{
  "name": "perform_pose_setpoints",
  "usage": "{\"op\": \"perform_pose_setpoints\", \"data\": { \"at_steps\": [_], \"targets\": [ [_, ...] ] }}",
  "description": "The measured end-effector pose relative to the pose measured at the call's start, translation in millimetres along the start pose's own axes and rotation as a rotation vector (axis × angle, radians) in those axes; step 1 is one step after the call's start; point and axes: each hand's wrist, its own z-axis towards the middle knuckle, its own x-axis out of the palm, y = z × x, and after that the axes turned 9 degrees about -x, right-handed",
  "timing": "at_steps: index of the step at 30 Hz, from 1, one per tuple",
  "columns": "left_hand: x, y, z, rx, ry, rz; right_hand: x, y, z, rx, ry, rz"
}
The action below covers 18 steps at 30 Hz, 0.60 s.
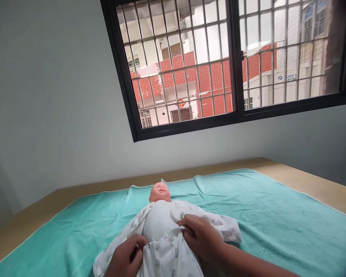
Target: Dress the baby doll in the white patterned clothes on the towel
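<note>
A baby doll (160, 192) lies on its back on a turquoise towel, its head away from me. Its white printed jacket (225, 227) hangs open at the front, and the plain white torso (158, 221) shows between the flaps. White printed baby pants (167, 257) reach up to its waist. At the left end of the waistband, my left hand (127, 256) pinches the pants between thumb and fingers. My right hand (202, 236) is closed on the waistband's right side, close to the jacket's edge. The doll's legs and hands are out of sight.
The turquoise towel (276, 207) is spread with some wrinkles over a wooden tabletop (305, 177). Behind the table stands a pale wall (60, 115) with a black-framed, barred window (187, 127).
</note>
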Motion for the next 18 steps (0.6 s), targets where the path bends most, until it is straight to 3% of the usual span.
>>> {"op": "perform_pose_setpoints", "data": {
  "at_steps": [4, 12, 15, 18],
  "targets": [
    [8.1, 3.8, 0.8, -0.108, -0.051, -0.131, 5.9, -10.8, 3.3, 0.086, -0.068, 0.253],
    [8.6, 18.5, -0.7, -0.358, -0.001, -0.398, 3.4, -20.8, 3.8, 0.202, 0.026, 0.550],
    [5.0, 24.4, 1.7, -0.362, 0.072, -0.430, 2.8, -18.3, 3.5, 0.193, 0.028, 0.542],
    [2.9, 31.2, 3.5, -0.240, 0.202, -0.492, 2.6, -14.3, 3.5, 0.156, 0.001, 0.500]
  ]
}}
